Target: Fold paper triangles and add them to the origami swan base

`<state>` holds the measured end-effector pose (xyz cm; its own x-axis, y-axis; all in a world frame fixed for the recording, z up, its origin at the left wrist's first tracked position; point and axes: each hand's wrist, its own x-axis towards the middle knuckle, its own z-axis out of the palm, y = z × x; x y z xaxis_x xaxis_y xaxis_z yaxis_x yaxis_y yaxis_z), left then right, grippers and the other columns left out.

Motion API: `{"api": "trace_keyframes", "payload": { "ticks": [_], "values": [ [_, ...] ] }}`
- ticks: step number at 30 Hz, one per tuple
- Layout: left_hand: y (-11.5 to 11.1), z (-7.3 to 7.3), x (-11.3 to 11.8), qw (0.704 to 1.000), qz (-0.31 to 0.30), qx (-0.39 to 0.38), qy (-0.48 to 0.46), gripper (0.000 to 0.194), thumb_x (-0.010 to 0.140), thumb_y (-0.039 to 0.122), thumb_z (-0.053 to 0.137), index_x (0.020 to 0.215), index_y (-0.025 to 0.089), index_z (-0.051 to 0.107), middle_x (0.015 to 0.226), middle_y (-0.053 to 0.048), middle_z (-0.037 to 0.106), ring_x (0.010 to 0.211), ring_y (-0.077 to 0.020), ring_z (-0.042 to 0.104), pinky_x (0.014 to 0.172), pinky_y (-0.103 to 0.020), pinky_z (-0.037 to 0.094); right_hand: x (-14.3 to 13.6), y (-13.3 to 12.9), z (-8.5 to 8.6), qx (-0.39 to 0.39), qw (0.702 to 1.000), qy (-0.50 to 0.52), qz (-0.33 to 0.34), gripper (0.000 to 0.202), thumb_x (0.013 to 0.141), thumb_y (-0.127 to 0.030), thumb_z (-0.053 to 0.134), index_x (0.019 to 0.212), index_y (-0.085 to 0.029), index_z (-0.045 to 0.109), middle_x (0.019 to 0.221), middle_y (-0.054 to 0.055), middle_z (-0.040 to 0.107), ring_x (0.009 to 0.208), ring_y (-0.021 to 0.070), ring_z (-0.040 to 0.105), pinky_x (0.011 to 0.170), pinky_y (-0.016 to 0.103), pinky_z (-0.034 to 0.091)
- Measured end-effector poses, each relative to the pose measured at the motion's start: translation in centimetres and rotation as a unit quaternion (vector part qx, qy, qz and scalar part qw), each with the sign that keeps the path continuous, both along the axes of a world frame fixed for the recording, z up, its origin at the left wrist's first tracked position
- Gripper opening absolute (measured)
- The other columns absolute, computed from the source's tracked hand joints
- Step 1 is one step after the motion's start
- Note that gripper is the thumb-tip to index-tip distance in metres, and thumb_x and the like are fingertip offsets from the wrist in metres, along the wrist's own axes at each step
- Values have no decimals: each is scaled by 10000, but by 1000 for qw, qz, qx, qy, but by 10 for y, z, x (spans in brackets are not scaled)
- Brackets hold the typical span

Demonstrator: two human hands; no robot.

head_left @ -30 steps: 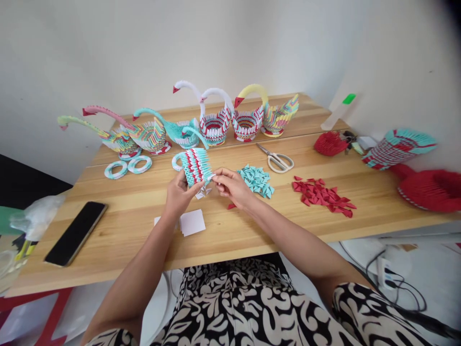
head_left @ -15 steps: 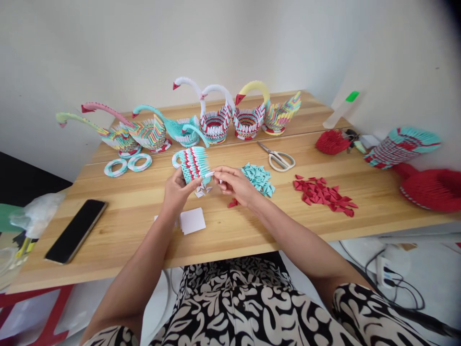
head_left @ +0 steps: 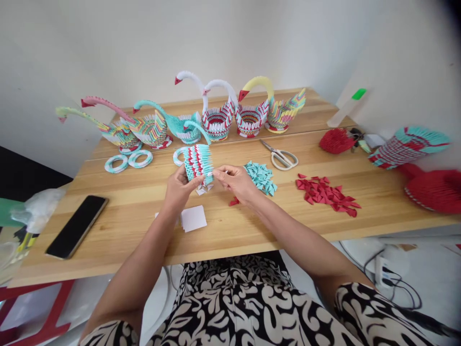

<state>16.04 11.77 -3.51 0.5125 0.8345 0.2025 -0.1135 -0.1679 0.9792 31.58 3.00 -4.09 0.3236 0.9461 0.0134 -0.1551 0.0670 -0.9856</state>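
My left hand (head_left: 179, 187) is closed round the lower left of a paper origami body (head_left: 198, 162), built from rows of turquoise, white and red folded pieces. At its right edge the fingertips of my right hand (head_left: 236, 182) pinch together. A bit of a white folded paper piece (head_left: 226, 172) shows among these fingers; the rest is hidden. Just under the body lie loose white folded pieces (head_left: 204, 189). A heap of turquoise paper triangles (head_left: 260, 178) sits right of my right hand, and a few red triangles (head_left: 234, 201) lie below it.
Finished paper swans (head_left: 218, 124) line the back of the wooden table (head_left: 230, 235). Scissors (head_left: 283, 157), red triangles (head_left: 326, 193) and red paper models (head_left: 435, 190) lie to the right. Paper rings (head_left: 140, 159), a phone (head_left: 77, 227) and white paper slips (head_left: 193, 218) are towards the left.
My right fingertips have come up against the body's right edge; the white piece that stuck out between them is now mostly hidden. The view has shifted slightly.
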Motion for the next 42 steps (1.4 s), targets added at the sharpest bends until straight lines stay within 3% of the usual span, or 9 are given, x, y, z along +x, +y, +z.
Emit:
{"api": "trace_keyframes", "payload": {
  "ticks": [9,13,18,21,24,29,35,42],
  "values": [
    [1,1,1,1000,11,-4,10,418,653,389,842,972,160,701,978,-63,732,894,-231,662,799,-323,529,-1,5,-2,0,999,-34,-22,334,764,-486,723,838,-161,724,536,-54,403,507,69,305,473,217,224],
    [9,1,0,999,27,-30,-14,402,668,380,826,982,162,701,990,-73,734,906,-230,668,829,-322,522,14,8,-2,-1,994,106,-39,381,775,-482,719,1006,-180,711,736,-17,543,569,64,400,455,184,290],
    [13,-2,-1,996,-1,-68,-58,457,660,370,824,1041,162,682,1034,-85,730,954,-232,676,903,-338,513,31,6,5,-16,966,255,-31,279,769,-231,706,1042,-198,661,1027,30,651,790,93,611,639,197,521],
    [12,-2,0,995,-2,-78,-59,446,660,367,826,1026,156,685,1047,-86,729,945,-224,676,889,-325,516,31,4,7,21,972,235,-5,375,710,-114,717,1063,-223,651,1098,20,657,953,132,658,762,234,567],
    [11,-2,0,995,4,-77,-57,431,659,360,830,1007,150,686,1042,-86,732,940,-222,677,880,-317,518,29,3,6,45,979,197,-5,371,692,-130,759,1036,-225,659,1142,23,660,1049,159,665,781,223,575],
    [10,-2,-1,996,3,-77,-48,442,667,373,829,1017,150,675,1027,-90,734,941,-240,684,864,-333,526,27,4,6,33,989,143,-14,333,754,-256,766,1065,-217,653,1103,59,709,988,175,699,708,230,596],
    [9,-1,-1,996,0,-82,-44,455,657,383,840,1016,156,677,1025,-87,737,941,-242,685,869,-340,529,26,2,5,40,991,130,9,338,786,-302,742,1096,-225,632,1021,54,736,894,169,727,629,206,587],
    [7,2,-1,996,-8,-80,-51,464,653,369,845,1035,163,681,1016,-68,737,900,-215,674,836,-308,522,23,1,7,57,987,150,20,311,751,-262,741,1055,-221,687,1056,44,731,977,183,713,708,233,599]
  ]
}}
